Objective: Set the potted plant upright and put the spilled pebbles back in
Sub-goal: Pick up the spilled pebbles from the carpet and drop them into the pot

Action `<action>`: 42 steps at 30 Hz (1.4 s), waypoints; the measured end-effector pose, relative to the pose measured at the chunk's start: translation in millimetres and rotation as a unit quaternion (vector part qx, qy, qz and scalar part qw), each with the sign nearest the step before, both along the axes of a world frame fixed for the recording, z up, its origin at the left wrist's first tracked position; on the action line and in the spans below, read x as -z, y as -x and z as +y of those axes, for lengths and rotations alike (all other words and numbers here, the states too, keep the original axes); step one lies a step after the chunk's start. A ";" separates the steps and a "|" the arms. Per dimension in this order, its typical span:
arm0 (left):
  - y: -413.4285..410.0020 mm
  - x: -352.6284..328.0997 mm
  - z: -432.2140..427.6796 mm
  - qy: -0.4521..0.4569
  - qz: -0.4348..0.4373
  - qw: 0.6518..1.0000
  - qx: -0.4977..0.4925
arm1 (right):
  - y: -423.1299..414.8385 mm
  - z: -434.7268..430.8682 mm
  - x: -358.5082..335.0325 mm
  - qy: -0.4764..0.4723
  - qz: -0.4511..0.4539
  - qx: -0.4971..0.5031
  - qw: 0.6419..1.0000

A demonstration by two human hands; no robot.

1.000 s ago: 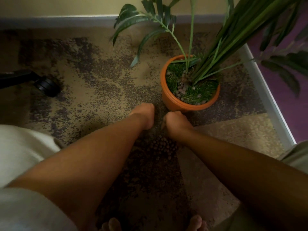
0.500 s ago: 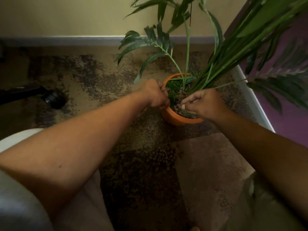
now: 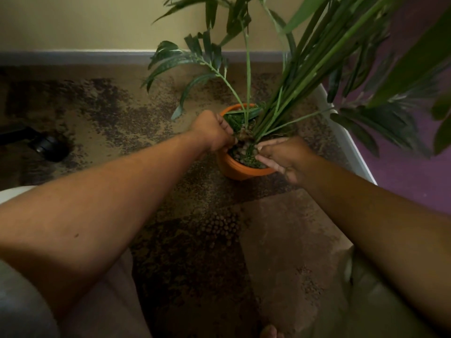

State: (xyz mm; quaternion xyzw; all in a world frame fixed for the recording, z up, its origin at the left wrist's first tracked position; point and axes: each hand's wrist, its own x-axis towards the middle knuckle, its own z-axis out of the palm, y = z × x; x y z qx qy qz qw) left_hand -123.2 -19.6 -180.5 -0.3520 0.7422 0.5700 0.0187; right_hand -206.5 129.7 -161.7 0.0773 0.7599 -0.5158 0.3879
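The orange pot (image 3: 240, 170) stands upright on the carpet, with the green plant (image 3: 305, 76) rising from it toward the upper right. My left hand (image 3: 212, 132) is a closed fist at the pot's left rim, its contents hidden. Over the pot's near right side, my right hand (image 3: 283, 154) has its fingers spread and pointing into the pot. Brownish pebbles (image 3: 244, 148) lie in the pot around the stem base, between my hands. A pile of spilled pebbles (image 3: 220, 226) sits on the carpet in front of the pot.
A black chair caster (image 3: 50, 147) rests on the carpet at the left. A white baseboard (image 3: 346, 140) and purple wall run close along the pot's right; a yellow wall lies behind. My knees frame the bottom corners and a toe (image 3: 269, 331) shows at the bottom edge.
Both hands rose from the pebble pile on the carpet to the pot. Since half a second ago my right hand's fingers have spread over the pot; the left stays a fist.
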 end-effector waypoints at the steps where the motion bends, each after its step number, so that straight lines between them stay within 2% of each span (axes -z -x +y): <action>1: 0.2 -0.9 0.6 -0.003 0.001 1.000 0.000 | 2.0 0.2 -0.2 0.009 -0.013 0.011 1.000; 9: -0.4 -11.6 4.6 0.013 -0.011 1.000 0.012 | 3.5 -1.5 -3.2 0.026 -0.074 0.018 0.997; 13: -2.0 -11.0 0.5 0.060 0.021 0.996 -0.056 | 3.9 0.3 -6.4 -0.009 -0.004 -0.026 1.000; 15: -4.4 -8.4 -5.1 0.087 0.066 0.987 -0.121 | 2.0 0.1 -6.8 -0.037 0.053 -0.070 0.995; 17: -8.4 -3.0 -9.9 0.076 0.101 0.975 -0.181 | -3.1 -1.1 -7.5 -0.068 0.087 -0.129 0.985; 19: -16.8 5.3 -12.4 0.104 0.095 0.962 -0.234 | -11.4 -0.9 -7.3 -0.100 0.069 -0.234 0.965; 22: -35.9 20.9 -3.5 0.208 0.054 0.945 -0.247 | -27.9 3.7 1.1 -0.163 -0.015 -0.407 0.899; 24: -47.6 36.5 10.6 0.236 0.012 0.952 -0.196 | -37.3 7.1 12.8 -0.225 0.014 -0.503 0.834; 26: -58.2 56.7 25.8 0.204 -0.051 0.975 -0.074 | -41.0 8.7 27.6 -0.283 0.105 -0.558 0.773; 27: -64.2 66.2 33.5 0.185 -0.096 0.978 0.012 | -41.1 10.2 33.6 -0.293 0.125 -0.549 0.773; 28: -70.6 73.9 40.6 0.187 -0.146 0.965 0.111 | -40.1 11.8 39.8 -0.291 0.134 -0.537 0.781; 30: -83.3 86.7 51.3 0.230 -0.208 0.911 0.272 | -41.7 14.5 53.6 -0.285 0.140 -0.532 0.785; 31: -87.7 91.1 54.8 0.248 -0.220 0.890 0.314 | -43.7 16.9 61.4 -0.290 0.141 -0.526 0.787; 33: -92.2 96.6 58.1 0.247 -0.241 0.875 0.338 | -49.3 21.9 79.2 -0.313 0.157 -0.522 0.778; 38: -95.7 104.9 62.1 0.228 -0.264 0.876 0.333 | -63.0 39.1 125.0 -0.388 0.140 -0.486 0.771; 42: -96.1 113.1 69.4 0.221 -0.265 0.880 0.327 | -69.0 43.1 133.4 -0.390 0.123 -0.433 0.803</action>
